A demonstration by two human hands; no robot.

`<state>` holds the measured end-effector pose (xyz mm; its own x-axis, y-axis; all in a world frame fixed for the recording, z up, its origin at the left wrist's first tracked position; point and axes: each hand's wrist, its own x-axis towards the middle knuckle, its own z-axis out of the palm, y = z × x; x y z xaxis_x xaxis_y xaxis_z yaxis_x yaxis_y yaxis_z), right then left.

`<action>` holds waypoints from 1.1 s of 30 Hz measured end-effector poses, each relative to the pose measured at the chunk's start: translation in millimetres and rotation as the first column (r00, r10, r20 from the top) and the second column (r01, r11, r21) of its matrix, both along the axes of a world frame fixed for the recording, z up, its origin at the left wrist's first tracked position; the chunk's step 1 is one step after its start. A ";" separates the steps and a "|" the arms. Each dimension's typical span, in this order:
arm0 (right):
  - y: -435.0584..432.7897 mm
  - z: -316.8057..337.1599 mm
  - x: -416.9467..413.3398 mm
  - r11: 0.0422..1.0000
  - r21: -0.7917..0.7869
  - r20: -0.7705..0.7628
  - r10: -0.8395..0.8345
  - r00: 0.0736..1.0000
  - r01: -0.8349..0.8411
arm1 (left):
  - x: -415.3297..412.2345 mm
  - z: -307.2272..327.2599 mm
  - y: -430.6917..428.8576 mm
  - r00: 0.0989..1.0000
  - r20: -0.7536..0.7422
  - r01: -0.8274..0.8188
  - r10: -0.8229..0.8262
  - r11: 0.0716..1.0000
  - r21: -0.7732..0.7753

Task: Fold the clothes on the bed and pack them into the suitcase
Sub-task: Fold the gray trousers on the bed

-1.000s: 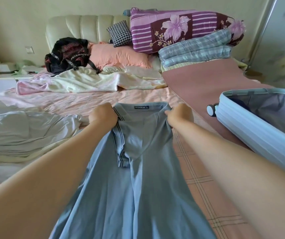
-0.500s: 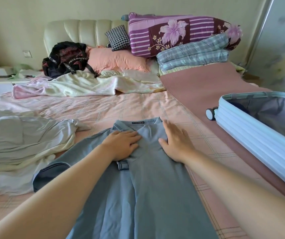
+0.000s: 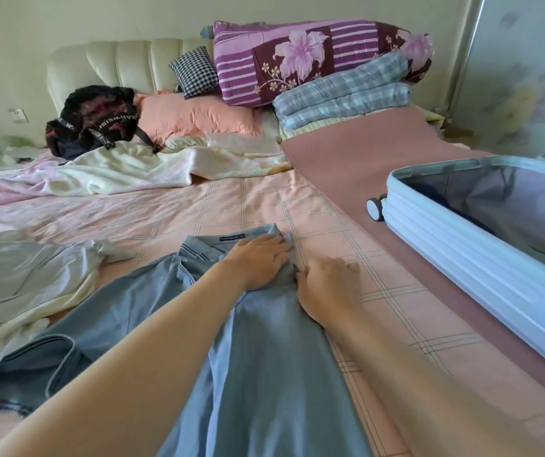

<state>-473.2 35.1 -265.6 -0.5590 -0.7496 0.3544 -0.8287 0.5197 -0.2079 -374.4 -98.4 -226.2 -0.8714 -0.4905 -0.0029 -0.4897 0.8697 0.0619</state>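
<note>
Head view: the blue shirt (image 3: 264, 374) lies face-down-or-up, I cannot tell which, along the bed (image 3: 231, 206) from the frame's centre to its lower edge. Its collar (image 3: 231, 240) points toward the top of the frame. One sleeve (image 3: 33, 367) is spread out at lower left. The open suitcase (image 3: 462, 258) sits at the right edge, well apart from the shirt. A heap of pale clothes (image 3: 27, 282) waits at the left.

The step in hand looks like flattening the shirt before its first fold. To do it well, pin the fabric near the collar and sweep wrinkles outward. Then bring the right edge and the sleeve in so the sides run parallel. A crooked first fold would likely give a lumpy bundle for packing.

The left grip (image 3: 257, 262) is released: its fingers are straight and spread, pressing flat on the shirt just below the collar. The right grip (image 3: 325, 285) sits at the shirt's right edge, just beside the left, knuckles up and fingers bent toward the sheet. Its fingertips are hidden, so I cannot tell whether it pinches the edge or only rests there.
</note>
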 end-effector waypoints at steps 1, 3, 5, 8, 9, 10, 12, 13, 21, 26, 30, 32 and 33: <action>1.7 -1.2 -2.0 0.999 0.024 -0.042 -0.034 0.999 0.035 | -0.7 -9.7 -6.5 0.996 0.062 -0.059 0.059 0.998 -0.005; 4.4 0.6 -5.6 0.994 0.053 -0.054 -0.090 0.994 0.093 | 0.3 -22.5 -17.1 0.981 0.083 -0.171 0.173 0.985 -0.031; 5.7 4.8 -6.0 0.992 0.074 -0.048 -0.103 0.994 0.106 | -1.5 -24.3 -17.9 0.964 0.106 -0.239 0.243 0.970 -0.048; 6.2 2.6 -1.8 0.999 0.024 -0.065 -0.020 0.998 0.022 | -5.6 -23.8 -8.8 0.951 0.086 -0.280 0.298 0.944 -0.174; 6.1 -0.2 -0.7 0.997 -0.052 -0.064 0.056 0.996 -0.059 | -3.5 -22.8 -3.8 0.960 0.012 -0.269 0.279 0.933 -0.238; 6.5 -2.5 -0.2 0.978 -0.133 -0.058 0.156 0.986 -0.163 | 0.1 -20.4 2.4 0.968 -0.095 -0.250 0.233 0.926 -0.283; 11.0 -1.3 1.4 0.890 -0.240 -0.078 0.381 0.921 -0.389 | 11.6 -14.6 15.8 0.952 -0.288 -0.195 0.105 0.933 -0.302; 14.1 0.9 3.2 0.863 -0.200 -0.029 0.469 0.883 -0.465 | 19.4 -10.8 22.1 0.942 -0.331 -0.153 0.064 0.956 -0.252; 48.9 8.0 30.0 0.885 0.346 0.193 0.259 0.946 -0.313 | 98.5 2.1 64.8 0.967 0.113 -0.217 0.227 0.972 -0.090; 103.5 17.5 65.7 0.903 0.326 0.197 0.224 0.955 -0.279 | 138.7 5.8 132.8 0.943 -0.318 -0.145 0.093 0.979 -0.145; 150.7 22.8 99.3 0.848 0.305 0.212 0.383 0.899 -0.433 | 177.0 -6.3 185.2 0.954 -0.282 0.057 -0.098 0.987 -0.152; 169.7 24.9 101.5 0.807 0.427 0.187 0.362 0.913 -0.408 | 197.6 -13.6 199.6 0.997 -0.078 0.001 -0.004 0.999 -0.036; 178.7 27.5 100.7 0.802 0.471 0.175 0.324 0.930 -0.368 | 207.0 -15.9 204.3 0.998 -0.011 -0.067 0.067 0.998 0.013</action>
